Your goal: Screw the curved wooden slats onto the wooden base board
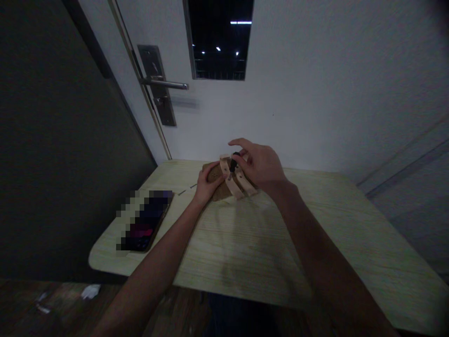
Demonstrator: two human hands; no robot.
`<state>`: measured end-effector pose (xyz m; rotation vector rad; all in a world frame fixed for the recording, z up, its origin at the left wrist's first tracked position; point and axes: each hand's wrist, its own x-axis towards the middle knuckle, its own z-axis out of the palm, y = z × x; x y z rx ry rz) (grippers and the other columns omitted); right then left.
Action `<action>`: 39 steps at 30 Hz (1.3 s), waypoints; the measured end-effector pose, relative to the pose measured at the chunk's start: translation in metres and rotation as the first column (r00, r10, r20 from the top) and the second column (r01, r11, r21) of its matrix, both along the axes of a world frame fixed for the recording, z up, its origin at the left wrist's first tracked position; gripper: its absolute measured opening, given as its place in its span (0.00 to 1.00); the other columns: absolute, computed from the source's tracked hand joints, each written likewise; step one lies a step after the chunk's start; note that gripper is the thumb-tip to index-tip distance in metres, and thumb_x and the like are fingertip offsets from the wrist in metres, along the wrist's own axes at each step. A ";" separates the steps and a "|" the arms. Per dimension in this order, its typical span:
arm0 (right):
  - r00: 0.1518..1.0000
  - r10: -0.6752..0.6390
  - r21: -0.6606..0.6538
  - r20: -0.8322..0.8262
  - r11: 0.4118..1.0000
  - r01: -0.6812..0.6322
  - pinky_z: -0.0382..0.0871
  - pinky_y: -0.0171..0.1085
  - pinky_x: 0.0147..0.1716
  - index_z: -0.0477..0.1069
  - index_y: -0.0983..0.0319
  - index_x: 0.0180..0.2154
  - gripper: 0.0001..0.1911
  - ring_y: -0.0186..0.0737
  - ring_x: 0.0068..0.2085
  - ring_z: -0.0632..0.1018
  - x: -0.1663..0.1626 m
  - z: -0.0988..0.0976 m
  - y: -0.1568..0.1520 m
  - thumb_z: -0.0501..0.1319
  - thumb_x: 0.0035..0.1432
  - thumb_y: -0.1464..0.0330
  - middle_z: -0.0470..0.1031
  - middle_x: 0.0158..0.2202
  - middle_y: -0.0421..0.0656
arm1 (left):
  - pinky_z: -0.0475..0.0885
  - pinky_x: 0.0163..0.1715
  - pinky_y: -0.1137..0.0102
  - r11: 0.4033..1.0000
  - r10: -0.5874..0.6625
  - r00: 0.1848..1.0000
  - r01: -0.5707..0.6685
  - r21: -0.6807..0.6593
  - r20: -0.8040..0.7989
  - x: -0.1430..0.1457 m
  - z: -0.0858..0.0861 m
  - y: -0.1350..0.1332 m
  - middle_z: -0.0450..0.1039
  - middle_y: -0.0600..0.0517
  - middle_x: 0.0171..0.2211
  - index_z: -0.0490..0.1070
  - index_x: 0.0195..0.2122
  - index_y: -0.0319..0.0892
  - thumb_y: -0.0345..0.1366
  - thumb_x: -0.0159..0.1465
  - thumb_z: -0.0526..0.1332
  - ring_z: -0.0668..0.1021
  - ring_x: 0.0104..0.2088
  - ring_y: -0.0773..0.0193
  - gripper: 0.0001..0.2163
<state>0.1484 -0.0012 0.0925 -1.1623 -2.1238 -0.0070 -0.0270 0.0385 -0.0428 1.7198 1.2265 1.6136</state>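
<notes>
A flat brown board with a dark patterned patch lies near the table's back edge, and pale slotted strips cross over it. My left hand grips the board's left side, fingers over its top and thumb toward the strips. In my right hand, thumb and fingers pinch the black handle of a small screwdriver. It stands nearly upright, its tip down between the strips; the exact contact point is too small to make out. Two thin metal pieces lie just left of my left hand.
A phone, partly pixelated, lies on the left of the pale wood-grain table. Behind the table stands a white door with a lever handle and a dark window. White scraps are on the floor at lower left.
</notes>
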 end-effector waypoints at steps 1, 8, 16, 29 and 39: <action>1.000 -0.001 0.007 0.006 1.000 0.001 0.64 0.36 0.34 0.73 0.57 0.48 0.14 0.37 0.33 0.76 0.000 -0.001 0.001 0.58 0.61 0.66 0.79 0.35 0.42 | 0.64 0.56 0.56 1.000 0.002 1.000 -0.002 0.000 -0.002 0.000 0.000 0.000 0.72 0.49 0.51 0.70 0.51 0.49 0.43 0.54 0.68 0.72 0.52 0.55 0.23; 0.998 0.060 0.005 -0.014 0.998 -0.060 0.63 0.35 0.35 0.76 0.61 0.38 0.10 0.36 0.32 0.73 0.000 -0.004 0.006 0.58 0.62 0.64 0.77 0.33 0.43 | 0.65 0.56 0.56 1.000 0.005 1.000 -0.005 0.012 -0.021 -0.001 0.000 0.000 0.72 0.49 0.51 0.70 0.52 0.49 0.43 0.54 0.68 0.72 0.52 0.54 0.23; 0.995 0.083 0.006 0.049 0.996 -0.083 0.63 0.35 0.36 0.75 0.61 0.43 0.12 0.36 0.33 0.72 0.000 0.000 -0.001 0.56 0.60 0.71 0.75 0.36 0.44 | 0.65 0.56 0.56 1.000 0.006 1.000 -0.006 0.011 -0.005 0.000 0.000 0.000 0.72 0.48 0.50 0.71 0.51 0.48 0.43 0.54 0.68 0.73 0.52 0.55 0.23; 0.989 0.117 0.006 -0.089 0.993 -0.117 0.65 0.34 0.33 0.74 0.61 0.35 0.05 0.34 0.29 0.73 0.000 -0.006 0.008 0.62 0.56 0.67 0.75 0.28 0.40 | 0.64 0.56 0.56 1.000 -0.001 1.000 0.001 0.018 -0.001 0.000 0.001 -0.001 0.72 0.48 0.51 0.71 0.51 0.48 0.42 0.54 0.69 0.72 0.52 0.55 0.23; 0.982 0.144 -0.004 -0.121 0.989 -0.146 0.68 0.34 0.33 0.77 0.62 0.38 0.10 0.35 0.28 0.75 0.002 -0.003 0.007 0.60 0.56 0.70 0.78 0.30 0.42 | 0.64 0.56 0.56 1.000 0.015 1.000 -0.015 -0.021 0.009 0.000 0.001 -0.002 0.72 0.49 0.50 0.71 0.51 0.49 0.43 0.54 0.69 0.72 0.52 0.55 0.23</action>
